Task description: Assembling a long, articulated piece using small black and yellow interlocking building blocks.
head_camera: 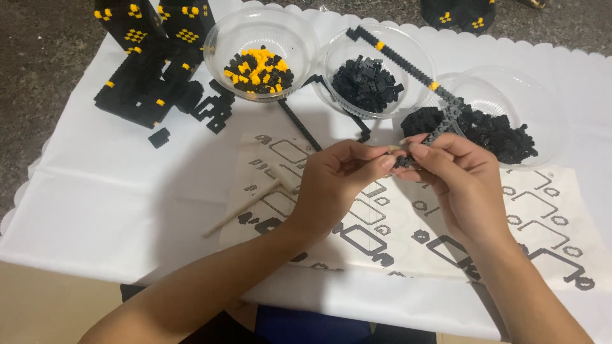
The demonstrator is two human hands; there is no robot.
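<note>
Left hand [338, 181] and right hand [456, 175] meet fingertip to fingertip (each grip pinched).

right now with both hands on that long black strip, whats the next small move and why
Probably press the small black piece onto the near end of the long strip. The left hand and right hand meet fingertip to fingertip there, the piece pinched between them, and the strip's far end juts unsupported over the bowl of black bricks.

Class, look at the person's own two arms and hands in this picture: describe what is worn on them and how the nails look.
Both forearms are bare, with no sleeves in view. The left hand and right hand wear no gloves, and no rings, watch or bracelets show. The fingernails are fairly long with a pale, natural-looking finish. No markings are visible on either arm.
</note>
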